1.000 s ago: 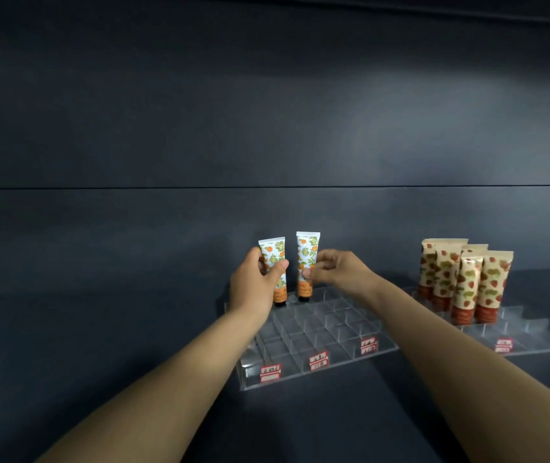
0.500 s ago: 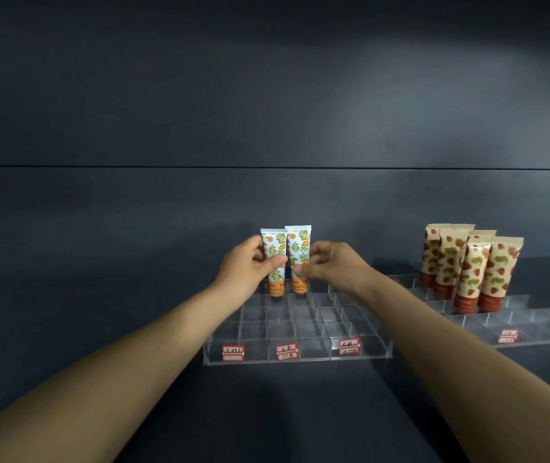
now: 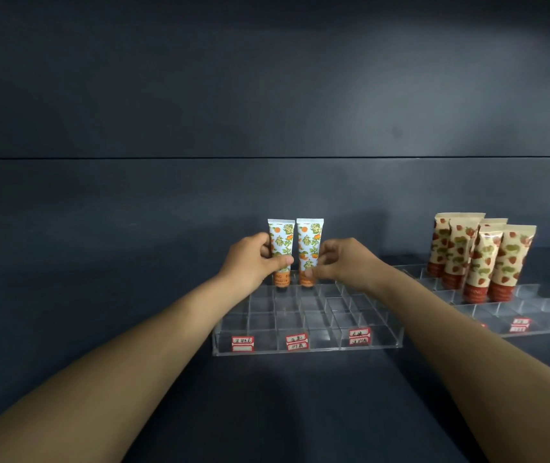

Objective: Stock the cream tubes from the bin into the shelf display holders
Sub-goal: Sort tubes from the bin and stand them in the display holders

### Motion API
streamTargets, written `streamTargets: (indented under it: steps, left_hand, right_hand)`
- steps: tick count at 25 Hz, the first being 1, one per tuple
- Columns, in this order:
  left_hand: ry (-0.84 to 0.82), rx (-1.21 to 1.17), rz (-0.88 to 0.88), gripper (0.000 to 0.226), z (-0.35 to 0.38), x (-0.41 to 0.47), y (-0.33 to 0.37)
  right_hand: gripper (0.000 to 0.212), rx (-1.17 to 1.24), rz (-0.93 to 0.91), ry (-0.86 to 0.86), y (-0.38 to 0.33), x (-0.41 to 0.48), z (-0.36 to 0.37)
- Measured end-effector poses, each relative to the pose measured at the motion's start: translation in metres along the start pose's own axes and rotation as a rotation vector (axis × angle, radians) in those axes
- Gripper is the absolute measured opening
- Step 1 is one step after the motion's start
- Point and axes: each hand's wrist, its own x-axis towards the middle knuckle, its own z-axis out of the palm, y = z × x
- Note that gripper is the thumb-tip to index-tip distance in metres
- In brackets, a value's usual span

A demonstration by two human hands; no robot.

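Observation:
Two cream tubes with an orange-fruit print stand upright, cap down, side by side in the back row of a clear acrylic display holder (image 3: pixel 307 344) on the dark shelf. My left hand (image 3: pixel 253 259) grips the left tube (image 3: pixel 281 242) with thumb in front and fingers behind. My right hand (image 3: pixel 340 262) pinches the right tube (image 3: pixel 309 240) near its orange cap. The holder's other compartments hold nothing. The bin is out of view.
A second clear holder (image 3: pixel 534 315) stands to the right, with several strawberry-print tubes (image 3: pixel 482 259) upright in its back rows. Red price labels (image 3: pixel 296 341) line the front of both holders. The dark shelf back panel rises right behind them.
The two tubes have come closer together and dropped into adjacent back-row compartments. Both hands stay on them. The view has shifted, so the holder now faces me squarely.

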Motion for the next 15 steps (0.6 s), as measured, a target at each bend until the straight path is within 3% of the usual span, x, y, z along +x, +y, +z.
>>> streamTargets:
  steps: [8, 15]
  left_hand:
    - [-0.052, 0.078, 0.0, 0.029, -0.003, -0.004, 0.001]
    - [-0.075, 0.176, -0.041, 0.042, -0.021, -0.007, 0.002]
  right_hand:
    - [0.027, -0.045, -0.001, -0.018, -0.002, -0.003, -0.001]
    - [0.044, -0.185, 0.016, 0.006, -0.006, -0.009, -0.015]
